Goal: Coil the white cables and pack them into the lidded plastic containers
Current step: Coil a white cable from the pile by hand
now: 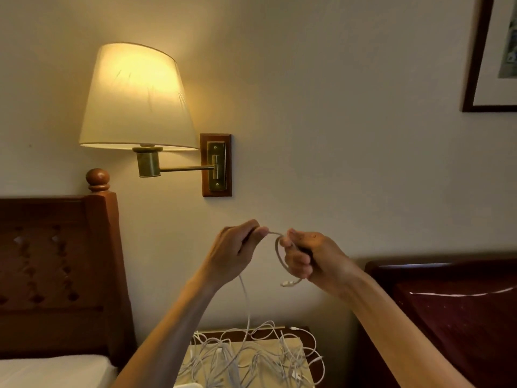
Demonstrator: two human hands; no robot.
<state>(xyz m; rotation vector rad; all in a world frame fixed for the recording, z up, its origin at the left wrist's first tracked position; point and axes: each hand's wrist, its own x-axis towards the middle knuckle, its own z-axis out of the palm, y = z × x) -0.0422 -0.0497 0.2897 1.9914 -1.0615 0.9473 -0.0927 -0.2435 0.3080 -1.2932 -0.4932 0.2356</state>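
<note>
I hold one white cable (278, 249) up in front of the wall with both hands. My left hand (236, 249) pinches it between thumb and fingers, and the cable's long tail hangs down from that hand to the pile below. My right hand (309, 257) grips a small loop of the same cable, whose plug end (288, 283) sticks out below the fist. A tangled pile of white cables (251, 357) lies on the nightstand (302, 330) beneath my arms. No plastic container is clearly visible; a white edge shows at the bottom.
A lit wall lamp (134, 99) on a brass arm hangs at upper left. A wooden headboard (58, 275) and white bedding (53, 371) are at left. Another dark wooden headboard (453, 309) stands at right. A framed picture (492, 54) hangs at upper right.
</note>
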